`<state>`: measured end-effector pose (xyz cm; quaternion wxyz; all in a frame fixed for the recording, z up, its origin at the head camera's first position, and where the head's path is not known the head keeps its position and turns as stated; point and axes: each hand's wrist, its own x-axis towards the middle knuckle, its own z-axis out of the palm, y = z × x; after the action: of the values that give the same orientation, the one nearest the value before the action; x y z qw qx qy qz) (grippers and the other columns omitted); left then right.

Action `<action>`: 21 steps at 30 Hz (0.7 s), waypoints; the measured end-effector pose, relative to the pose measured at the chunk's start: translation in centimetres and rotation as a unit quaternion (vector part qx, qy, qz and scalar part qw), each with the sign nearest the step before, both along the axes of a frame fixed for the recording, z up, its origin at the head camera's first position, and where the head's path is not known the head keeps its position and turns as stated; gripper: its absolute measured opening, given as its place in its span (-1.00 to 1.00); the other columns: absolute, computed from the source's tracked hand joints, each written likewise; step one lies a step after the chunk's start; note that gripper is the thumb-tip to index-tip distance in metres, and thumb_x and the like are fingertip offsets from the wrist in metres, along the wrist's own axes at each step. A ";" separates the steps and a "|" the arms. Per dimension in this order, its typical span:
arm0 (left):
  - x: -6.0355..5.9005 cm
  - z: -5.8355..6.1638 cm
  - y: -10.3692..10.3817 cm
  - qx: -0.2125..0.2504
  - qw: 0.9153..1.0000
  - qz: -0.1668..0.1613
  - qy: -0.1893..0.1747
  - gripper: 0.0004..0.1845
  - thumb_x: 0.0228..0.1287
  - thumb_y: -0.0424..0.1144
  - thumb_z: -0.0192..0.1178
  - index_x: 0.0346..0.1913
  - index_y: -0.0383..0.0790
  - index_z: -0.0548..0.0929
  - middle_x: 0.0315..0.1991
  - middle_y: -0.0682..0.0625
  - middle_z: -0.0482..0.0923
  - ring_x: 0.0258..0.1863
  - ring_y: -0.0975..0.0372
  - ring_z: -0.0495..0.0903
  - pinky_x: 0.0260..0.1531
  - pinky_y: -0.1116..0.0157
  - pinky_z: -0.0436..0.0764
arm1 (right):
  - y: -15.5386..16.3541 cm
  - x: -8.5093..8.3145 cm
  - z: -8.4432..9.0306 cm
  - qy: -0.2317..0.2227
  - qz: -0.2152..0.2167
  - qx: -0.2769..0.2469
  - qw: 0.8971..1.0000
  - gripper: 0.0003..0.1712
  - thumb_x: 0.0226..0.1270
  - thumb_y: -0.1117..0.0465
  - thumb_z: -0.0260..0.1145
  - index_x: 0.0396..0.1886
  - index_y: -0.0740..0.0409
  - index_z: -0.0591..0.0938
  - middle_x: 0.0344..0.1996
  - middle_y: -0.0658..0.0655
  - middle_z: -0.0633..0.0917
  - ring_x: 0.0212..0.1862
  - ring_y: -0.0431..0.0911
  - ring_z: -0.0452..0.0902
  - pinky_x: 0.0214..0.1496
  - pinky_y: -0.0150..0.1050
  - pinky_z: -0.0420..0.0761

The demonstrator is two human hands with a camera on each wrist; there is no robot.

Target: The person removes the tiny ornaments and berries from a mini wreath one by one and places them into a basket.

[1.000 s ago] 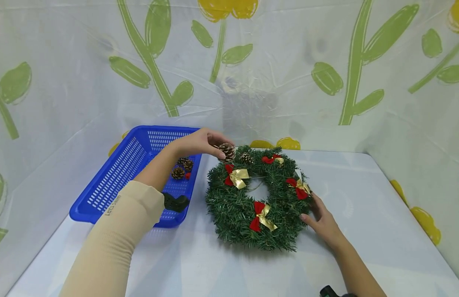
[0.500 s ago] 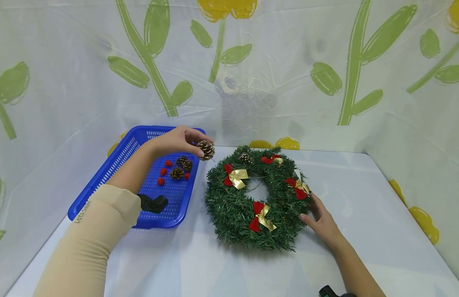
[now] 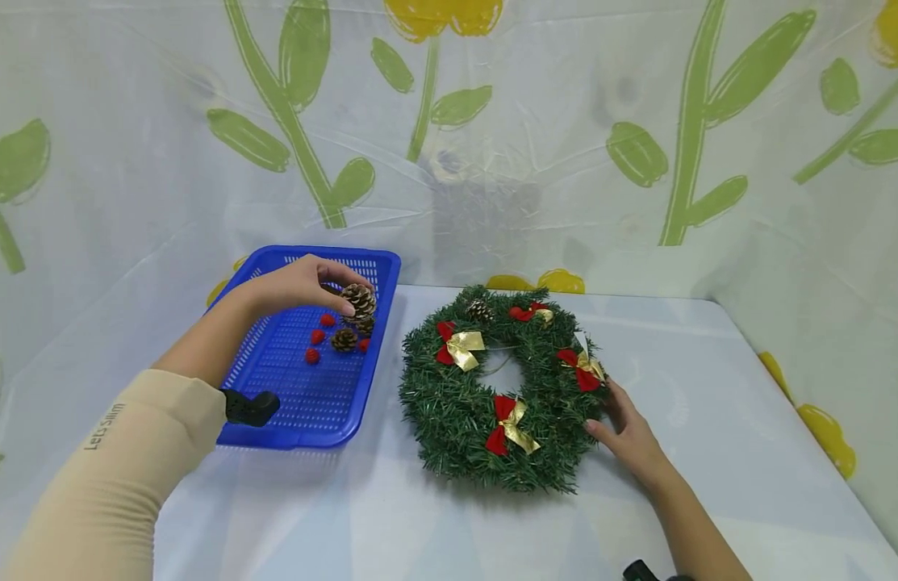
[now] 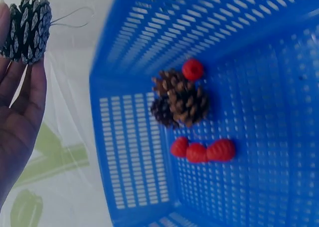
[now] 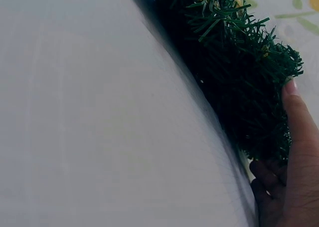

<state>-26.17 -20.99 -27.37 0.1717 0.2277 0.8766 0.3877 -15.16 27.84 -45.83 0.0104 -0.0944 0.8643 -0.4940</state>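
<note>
My left hand pinches a white-tipped pine cone above the right side of a blue plastic basket. The left wrist view shows the same pine cone between thumb and fingers, with a thin loop of string sticking out. Inside the basket lie several red raspberry-like pieces and a cluster of brown pine cones. At the wreath's right edge, my right hand grips the green wreath, its thumb against the outer side and its fingers tucked low beside it.
Red and gold bows and one pine cone sit on the wreath. The white table runs back to a sheet printed with leaves and flowers. Black wrist devices are strapped on the arms.
My left hand has moved left with the pine cone, from above the wreath's upper left to over the basket. The right hand and the wreath have stayed in place.
</note>
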 end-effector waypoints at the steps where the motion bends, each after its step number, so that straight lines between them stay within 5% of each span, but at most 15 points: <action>1: 0.0 -0.1 -0.2 -0.005 1.000 -0.002 0.000 -0.48 0.15 -0.15 0.35 0.18 -0.20 0.56 0.18 -0.13 0.51 0.25 0.01 0.38 0.19 -0.08 0.37 | 0.0 0.0 0.0 0.001 -0.001 0.001 1.000 -0.07 0.35 0.21 0.21 0.48 0.34 -0.15 0.34 0.59 0.10 0.34 0.45 0.03 0.09 -0.81 0.01; 12: -0.4 -1.2 -1.7 -0.019 1.000 -0.008 -0.018 -0.49 0.12 -0.19 0.37 0.16 -0.24 0.58 0.11 -0.14 0.56 0.14 0.01 0.48 0.17 -0.06 0.40 | 0.2 0.1 -0.3 -0.003 -0.008 0.009 1.000 -0.08 0.35 0.21 0.20 0.49 0.29 -0.13 0.33 0.56 0.15 0.34 0.42 0.08 0.15 -0.73 0.04; 21: -1.1 -3.5 -2.9 -0.052 0.998 -0.008 -0.043 -0.47 0.10 -0.15 0.38 0.14 -0.26 0.58 0.15 -0.18 0.50 0.14 0.00 0.42 0.14 -0.04 0.45 | 0.1 -0.2 -0.1 0.007 0.004 -0.001 1.000 -0.08 0.34 0.23 0.21 0.48 0.32 -0.13 0.35 0.57 0.09 0.34 0.45 0.05 0.10 -0.78 0.03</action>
<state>-27.31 -23.92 -30.83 0.2237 0.2084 0.8857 0.3495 -15.33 27.97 -45.90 0.0061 -0.1008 0.8633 -0.4945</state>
